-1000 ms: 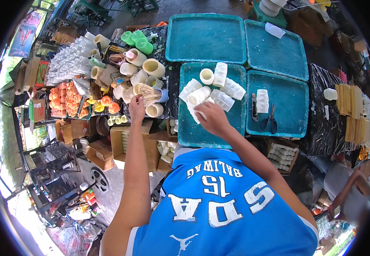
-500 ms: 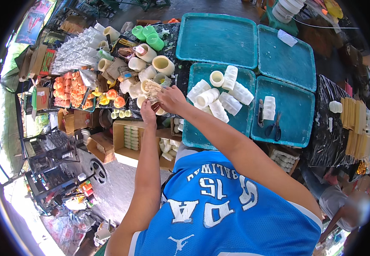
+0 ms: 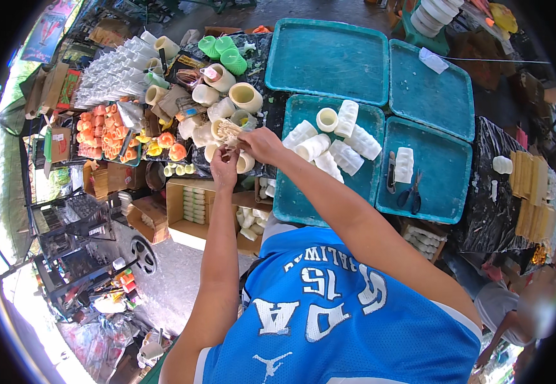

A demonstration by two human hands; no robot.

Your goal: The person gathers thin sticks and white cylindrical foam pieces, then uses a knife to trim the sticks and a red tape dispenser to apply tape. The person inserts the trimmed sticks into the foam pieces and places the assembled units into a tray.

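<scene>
Both my hands meet at the front of the cluttered left part of the table, by a bundle of thin pale strands (image 3: 228,130). My right hand (image 3: 262,144) is closed just right of the bundle, its fingertips bent down and partly hidden. Below it my left hand (image 3: 225,165) points upward with its fingers pinched together near the right fingertips. Whatever lies between the fingers is too small to make out. Around them stand cream-coloured hollow cylinders, among them a wide one (image 3: 246,97) behind the hands and another (image 3: 245,162) beside my right wrist.
To the right, a teal tray (image 3: 284,203) holds several white ribbed pieces (image 3: 346,157). The tray beside it carries one white piece (image 3: 404,165), a cutter (image 3: 391,173) and scissors (image 3: 412,192). Orange pieces (image 3: 102,131) and green rolls (image 3: 233,61) lie left. Cardboard boxes (image 3: 191,233) stand below. Another person (image 3: 502,307) is at right.
My right hand has shifted slightly up, away from me. The left fingertips have drawn in closer to the right ones. The bundle of strands stays in about the same place.
</scene>
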